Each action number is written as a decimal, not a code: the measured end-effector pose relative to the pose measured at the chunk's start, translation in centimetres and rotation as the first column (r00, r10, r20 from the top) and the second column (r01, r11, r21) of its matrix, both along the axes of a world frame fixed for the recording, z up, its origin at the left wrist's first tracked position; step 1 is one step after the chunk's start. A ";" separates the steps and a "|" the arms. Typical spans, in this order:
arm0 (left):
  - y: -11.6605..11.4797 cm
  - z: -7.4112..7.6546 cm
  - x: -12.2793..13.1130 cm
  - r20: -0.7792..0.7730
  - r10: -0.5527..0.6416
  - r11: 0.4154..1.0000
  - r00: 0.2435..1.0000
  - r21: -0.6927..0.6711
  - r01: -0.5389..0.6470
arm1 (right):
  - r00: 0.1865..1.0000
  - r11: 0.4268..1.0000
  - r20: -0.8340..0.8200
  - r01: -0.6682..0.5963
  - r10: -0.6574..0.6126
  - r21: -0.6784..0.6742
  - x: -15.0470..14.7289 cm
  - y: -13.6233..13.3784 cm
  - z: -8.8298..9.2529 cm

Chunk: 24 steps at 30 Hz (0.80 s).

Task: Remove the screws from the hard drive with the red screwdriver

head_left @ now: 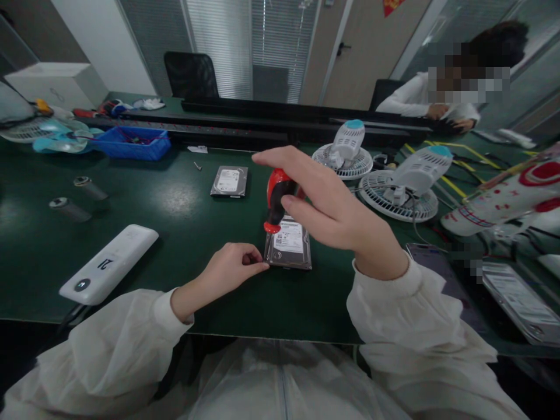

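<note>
In the head view, a hard drive (289, 256) with a white label lies on the dark green table in front of me. My left hand (230, 265) is at its lower left corner, thumb and curled fingers against the edge. Above the drive, my right hand (328, 204) grips a screwdriver (280, 195) by its red and black handle, thumb on the side and index finger stretched over the top. The handle stands nearly upright, and its shaft and tip are hidden from view. A second hard drive (230, 181) lies farther back to the left.
A white power bank (109, 264) and two metal cylinders (70, 209) lie left. Behind them stands a blue basket (131, 144). White fans (400, 186), a phone (437, 280) and another drive (520, 297) are right. Another person (455, 93) sits across the table.
</note>
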<state>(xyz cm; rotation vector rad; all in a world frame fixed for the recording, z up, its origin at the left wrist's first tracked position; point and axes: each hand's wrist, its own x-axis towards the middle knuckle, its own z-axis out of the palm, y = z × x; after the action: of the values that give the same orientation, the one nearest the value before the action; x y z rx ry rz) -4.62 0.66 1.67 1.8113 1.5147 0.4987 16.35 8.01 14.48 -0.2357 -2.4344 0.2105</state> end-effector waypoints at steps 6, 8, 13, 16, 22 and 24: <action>0.0 0.1 -0.1 0.008 -0.004 1.000 1.000 0.001 0.004 | 0.982 0.983 -0.030 0.185 -0.185 0.010 0.1 -0.3 0.3; 0.0 0.1 0.0 0.005 -0.005 1.000 1.000 -0.001 0.005 | 0.972 0.971 -0.015 0.236 -0.235 0.027 -0.1 -0.2 0.1; 0.1 0.1 0.0 0.008 0.006 1.000 1.000 0.007 -0.006 | 0.993 0.993 -0.019 0.115 -0.116 -0.033 -0.2 -0.1 -0.2; 0.0 0.0 0.0 0.011 0.005 1.000 1.000 0.000 -0.005 | 0.999 0.998 -0.042 0.011 -0.014 -0.067 -0.1 -0.2 -0.1; -0.1 -0.1 -0.1 0.010 -0.014 0.999 1.000 0.031 0.014 | 0.983 0.984 -0.032 0.180 -0.180 -0.006 -0.4 -0.3 0.0; -0.1 0.0 -0.1 0.018 -0.018 0.999 1.000 0.034 0.017 | 0.982 0.982 0.002 0.190 -0.190 0.002 -0.3 -0.2 0.1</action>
<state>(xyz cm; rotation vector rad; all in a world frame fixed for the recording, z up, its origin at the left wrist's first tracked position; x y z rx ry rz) -4.69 0.60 1.63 1.8399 1.4851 0.5338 16.04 7.76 14.54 -0.4650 -2.3964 0.1228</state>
